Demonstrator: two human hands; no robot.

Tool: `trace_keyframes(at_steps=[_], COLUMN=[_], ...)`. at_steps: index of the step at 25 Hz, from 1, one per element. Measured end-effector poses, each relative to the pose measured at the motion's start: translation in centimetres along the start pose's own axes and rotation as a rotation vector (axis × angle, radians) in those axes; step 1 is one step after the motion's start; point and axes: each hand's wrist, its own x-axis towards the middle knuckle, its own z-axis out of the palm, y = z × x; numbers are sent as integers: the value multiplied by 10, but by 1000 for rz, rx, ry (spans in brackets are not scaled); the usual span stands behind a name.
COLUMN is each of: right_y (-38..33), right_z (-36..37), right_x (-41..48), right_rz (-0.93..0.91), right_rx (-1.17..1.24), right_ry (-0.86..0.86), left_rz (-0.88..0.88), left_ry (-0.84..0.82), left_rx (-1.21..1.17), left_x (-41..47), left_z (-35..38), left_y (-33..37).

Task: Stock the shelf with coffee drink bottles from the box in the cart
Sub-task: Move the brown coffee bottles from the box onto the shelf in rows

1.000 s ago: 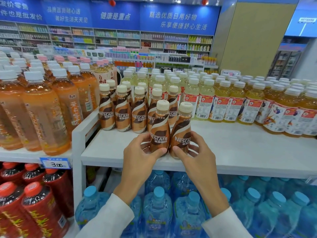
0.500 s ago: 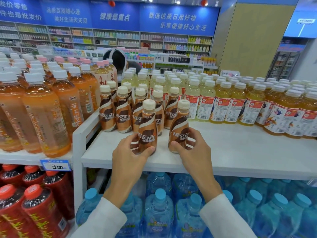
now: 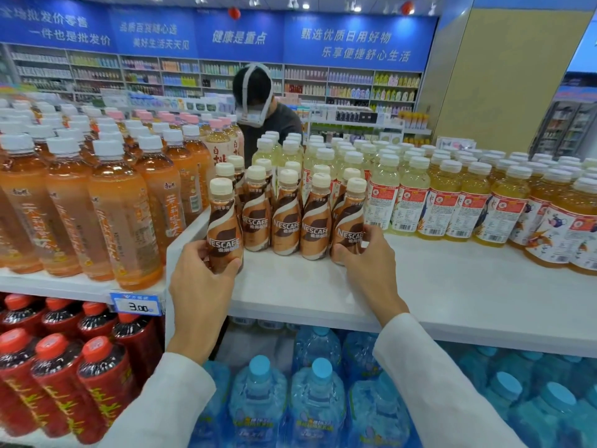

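Several brown coffee drink bottles (image 3: 286,218) with cream caps stand in a cluster on the white shelf (image 3: 452,295). My left hand (image 3: 202,279) grips one coffee bottle (image 3: 223,226) at the cluster's left end, near the shelf's left wall. My right hand (image 3: 371,253) grips another coffee bottle (image 3: 350,218) at the right end of the front row. Both bottles stand upright. The box and the cart are out of view.
Orange tea bottles (image 3: 97,205) fill the shelf to the left, yellow drink bottles (image 3: 468,202) stand to the right. Red bottles (image 3: 64,367) and blue water bottles (image 3: 319,399) sit on the lower shelves. A person (image 3: 258,108) wearing a headset stands behind the shelf.
Both hands have moved apart with their bottles: the left bottle went left and the right bottle went right and back beside the front row. A person has come into view behind the shelf.
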Motion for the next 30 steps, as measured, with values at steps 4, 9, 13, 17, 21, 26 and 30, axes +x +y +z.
trace_keyframes(at_steps=[4, 9, 13, 17, 21, 26, 30], right_y=[0, 1, 4, 5, 7, 10, 11], right_z=[3, 3, 3, 2, 2, 2, 4], right_x=[2, 5, 2, 2, 3, 5, 5], right_rz=[-4, -9, -9, -13, -18, -22, -25], right_rx=[-21, -47, -25, -17, -26, -37, -49], right_ry=[7, 8, 6, -6, -9, -7, -6], left_rz=[41, 69, 16, -56, -107, -95, -80], left_ry=[16, 12, -1, -7, -14, -4, -5], left_rx=[88, 163, 204, 179, 194, 215, 215], left_x=[4, 4, 6, 2, 2, 0, 4], left_z=[2, 3, 6, 9, 9, 10, 9], left_y=[-2, 0, 5, 13, 19, 22, 17])
